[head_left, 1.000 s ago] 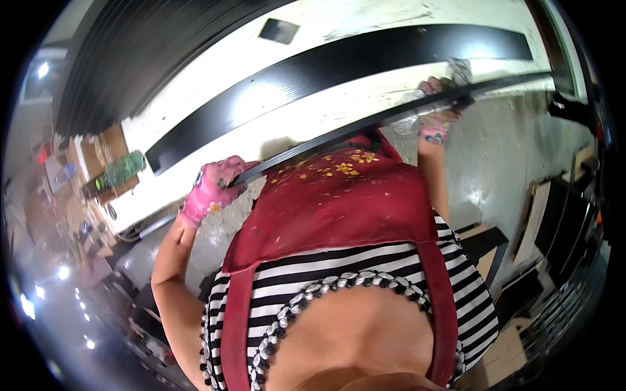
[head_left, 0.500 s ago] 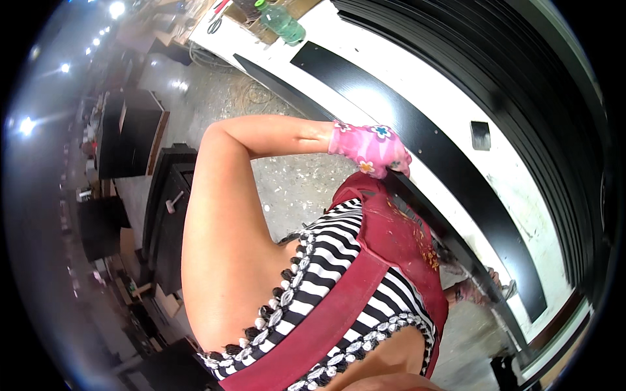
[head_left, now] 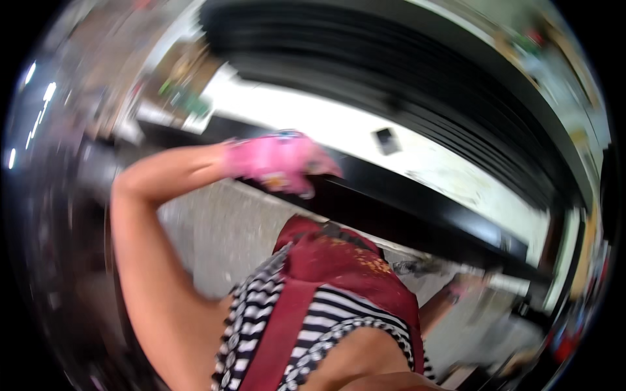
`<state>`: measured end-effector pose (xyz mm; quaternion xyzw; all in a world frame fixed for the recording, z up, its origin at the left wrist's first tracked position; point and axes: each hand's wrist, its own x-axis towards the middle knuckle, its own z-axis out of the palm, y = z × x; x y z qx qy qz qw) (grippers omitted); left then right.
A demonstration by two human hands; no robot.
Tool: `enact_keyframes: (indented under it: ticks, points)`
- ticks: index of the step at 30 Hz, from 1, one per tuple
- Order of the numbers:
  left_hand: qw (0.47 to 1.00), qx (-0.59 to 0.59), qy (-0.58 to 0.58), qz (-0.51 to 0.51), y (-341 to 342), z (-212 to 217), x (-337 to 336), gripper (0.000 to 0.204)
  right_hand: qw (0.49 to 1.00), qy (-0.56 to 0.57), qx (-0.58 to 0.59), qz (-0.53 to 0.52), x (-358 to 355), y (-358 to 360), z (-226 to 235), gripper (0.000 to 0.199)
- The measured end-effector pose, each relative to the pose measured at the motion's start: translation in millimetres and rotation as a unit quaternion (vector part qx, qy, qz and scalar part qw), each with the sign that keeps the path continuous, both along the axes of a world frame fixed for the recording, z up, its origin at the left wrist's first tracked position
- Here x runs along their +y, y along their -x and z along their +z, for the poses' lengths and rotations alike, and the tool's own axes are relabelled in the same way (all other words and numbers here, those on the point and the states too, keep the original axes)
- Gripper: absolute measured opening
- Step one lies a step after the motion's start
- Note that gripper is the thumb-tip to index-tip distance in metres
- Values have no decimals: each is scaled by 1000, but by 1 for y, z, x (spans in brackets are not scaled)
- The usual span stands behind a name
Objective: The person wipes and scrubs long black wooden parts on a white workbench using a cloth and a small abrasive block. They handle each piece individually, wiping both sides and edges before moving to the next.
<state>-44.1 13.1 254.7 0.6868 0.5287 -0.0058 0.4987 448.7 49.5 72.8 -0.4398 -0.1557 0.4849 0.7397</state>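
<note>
A pink flowered glove covers my left hand (head_left: 280, 163), whose fingers are closed over the edge of a long black board (head_left: 385, 212). The board stands tilted along the near side of the white worktop, in front of my body. My right hand (head_left: 471, 281) is at the board's far right end, low beside its underside. Motion blur smears its fingers, so its grip does not show. Behind the held board, another flat black strip (head_left: 417, 192) lies on the white worktop (head_left: 450, 156).
A tall stack of black strips (head_left: 391, 85) fills the back of the worktop. Before it lies a small dark square piece (head_left: 387, 141). A green bottle (head_left: 189, 103) and a cardboard box (head_left: 173, 68) stand at the left end. Grey floor (head_left: 222, 228) shows below.
My view has swung to the right, so the worktop sits more level and lower left things have shifted. The held board has come up against the worktop's near side, my left hand still on it.
</note>
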Motion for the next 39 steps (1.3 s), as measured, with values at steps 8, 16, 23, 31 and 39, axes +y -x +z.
enact_keyframes:
  ticks: [8,16,23,31,39]
  points:
    - [954,-71,-278,86,75,75,80,33,961,-161,-203,93,95,54,136,42]
    - [925,-139,-318,158,115,50,306,23,968,-38,-50,244,251,44,193,31]
    - [937,-42,-313,153,124,39,347,33,915,-107,-270,281,333,19,156,48]
    - [860,139,-463,-164,-16,70,281,110,863,-35,-391,318,306,4,177,80]
    - [898,43,-430,-83,-25,66,307,103,890,-189,-285,301,285,-21,181,46]
